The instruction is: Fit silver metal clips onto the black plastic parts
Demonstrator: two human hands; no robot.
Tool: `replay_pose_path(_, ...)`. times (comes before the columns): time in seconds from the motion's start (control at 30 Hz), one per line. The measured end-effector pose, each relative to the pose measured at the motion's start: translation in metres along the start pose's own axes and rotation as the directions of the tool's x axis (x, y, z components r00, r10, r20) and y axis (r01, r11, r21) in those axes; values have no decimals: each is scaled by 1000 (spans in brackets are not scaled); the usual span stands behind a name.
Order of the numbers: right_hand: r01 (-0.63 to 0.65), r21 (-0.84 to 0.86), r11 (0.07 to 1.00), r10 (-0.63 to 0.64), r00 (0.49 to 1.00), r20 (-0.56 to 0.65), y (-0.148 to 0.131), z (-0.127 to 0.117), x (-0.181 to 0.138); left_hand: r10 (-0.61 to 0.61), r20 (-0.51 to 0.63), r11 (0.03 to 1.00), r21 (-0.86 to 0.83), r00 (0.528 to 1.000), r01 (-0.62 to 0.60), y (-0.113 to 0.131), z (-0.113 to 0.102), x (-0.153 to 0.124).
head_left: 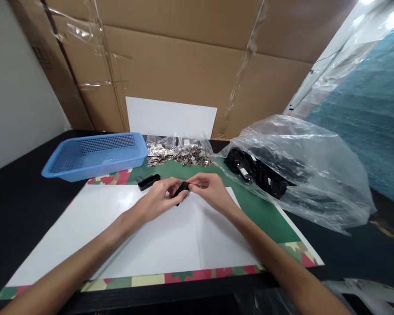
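Two bare forearms enter from the lower edge of the frame, one from the lower left and one from the lower right. No sleeve covers them up to the frame border. The left hand and the right hand wear no gloves. No ring, watch or bracelet is visible on fingers or wrists.

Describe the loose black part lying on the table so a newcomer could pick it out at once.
Start at the blue basket at the table's back left, then look just off its near right corner. The loose black part lies there alone on the mat, unlike the black piece held in both hands.
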State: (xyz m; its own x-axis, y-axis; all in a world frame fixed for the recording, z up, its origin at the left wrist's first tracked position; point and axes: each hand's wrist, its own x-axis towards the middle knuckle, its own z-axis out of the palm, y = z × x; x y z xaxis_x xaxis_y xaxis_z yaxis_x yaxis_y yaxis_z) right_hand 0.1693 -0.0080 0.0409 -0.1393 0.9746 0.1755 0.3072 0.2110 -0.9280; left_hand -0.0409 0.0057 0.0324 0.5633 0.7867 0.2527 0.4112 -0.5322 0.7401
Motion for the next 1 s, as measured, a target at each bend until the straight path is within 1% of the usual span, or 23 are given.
replay_pose_path(0.1, 20, -32, 999, -20, 1000, -15, -3, 3, -4, -24, 20, 1000, 18, 1000, 23, 9, -3, -6)
replay_pose_path(0.23, 57, -88, 994, -64, 995, -73, 1, 13, -8, -50, 43, 999, -15, 998, 51, 9, 0, -11)
replay_pose_path(0.37, 86, -72, 994, -92, 992, -85, 6, 17, -9, -56, 24, 998, -25, 998, 57, 10, 3, -12)
replay_pose_path(0.5, 103, -64, 993, -108, 991, -78, 5, 15, -10, -55, -10, 998, -23, 998, 55, 14, 3, -11)
replay_pose_path(0.57, 92, -31, 995, -93, 994, -52, 4, 12, -8, -84, -20, 995, -54, 996, 83, 14, 2, -10)
replay_pose_path(0.6, 73, -3, 997, -73, 997, -21, 4, 10, -7, -119, -21, 989, -90, 993, 116, 14, 2, -9)
replay_pose_path(0.67, 17, 65, 998, -22, 998, 65, 3, 4, -5, -216, -11, 956, -204, 976, 209, 12, 1, -8)
replay_pose_path(0.73, -29, 122, 992, 11, 990, 140, 1, -3, -4, -278, 19, 908, -321, 960, 269, 9, 0, -6)
replay_pose_path(0.83, -43, 135, 990, 20, 986, 168, -2, -10, -3, -269, 54, 868, -419, 962, 266, 8, -1, -4)
replay_pose_path(1.0, -20, 85, 996, 3, 981, 194, -7, -11, -5, -268, 72, 870, -410, 961, 273, 10, -1, -4)
